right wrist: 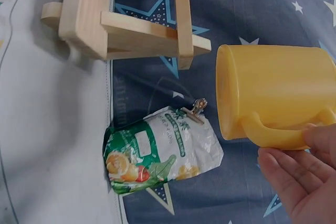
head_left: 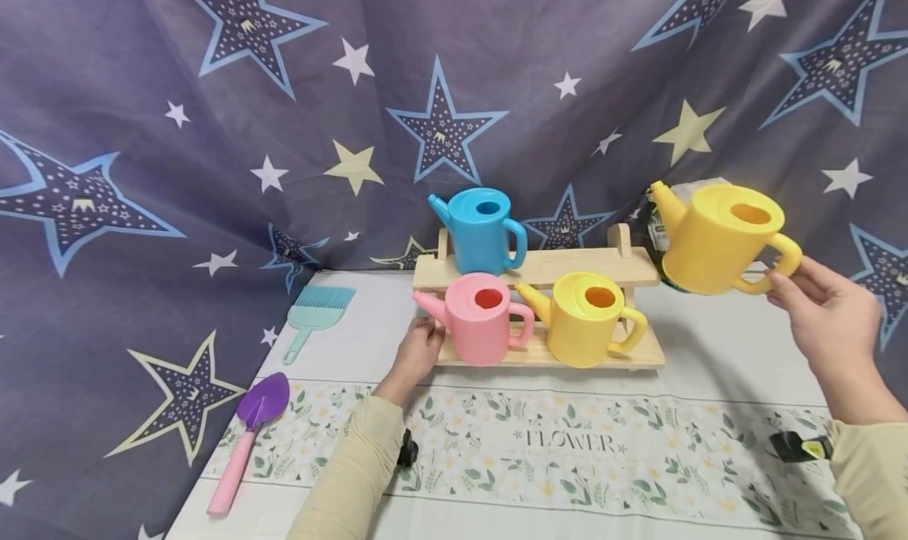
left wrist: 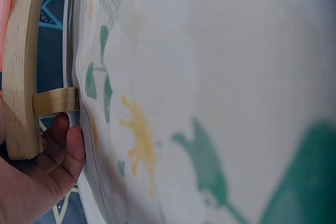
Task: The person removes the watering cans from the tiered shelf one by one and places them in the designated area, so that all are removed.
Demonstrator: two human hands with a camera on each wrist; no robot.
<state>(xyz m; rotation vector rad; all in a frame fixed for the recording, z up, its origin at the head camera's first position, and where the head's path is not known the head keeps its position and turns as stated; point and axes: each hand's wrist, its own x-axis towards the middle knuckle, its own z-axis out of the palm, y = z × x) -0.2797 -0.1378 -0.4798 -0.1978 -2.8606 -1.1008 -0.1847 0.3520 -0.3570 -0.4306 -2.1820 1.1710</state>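
Observation:
My right hand [head_left: 840, 319] pinches the handle of a yellow watering can [head_left: 720, 240], held up in the air right of a two-tier wooden shelf [head_left: 539, 266]. In the right wrist view, thumb and fingers meet on that handle [right wrist: 278, 137]. At the shelf's lower left end, my left hand [head_left: 418, 347] grips the board, its fingers curled beneath the wood [left wrist: 23, 77] in the left wrist view. A pink watering can [head_left: 478, 327] and a second yellow watering can [head_left: 582, 327] stand on the lower tier. The blue watering can [head_left: 481, 236] is on the upper tier, spout leftward.
A white and green bag [right wrist: 163, 150] with a metal clip [right wrist: 197, 109] lies behind, right of the shelf. On the table's left are a teal brush [head_left: 315, 311] and a purple trowel [head_left: 262, 402] with a pink handle. A star-patterned curtain [head_left: 298, 130] hangs behind the table.

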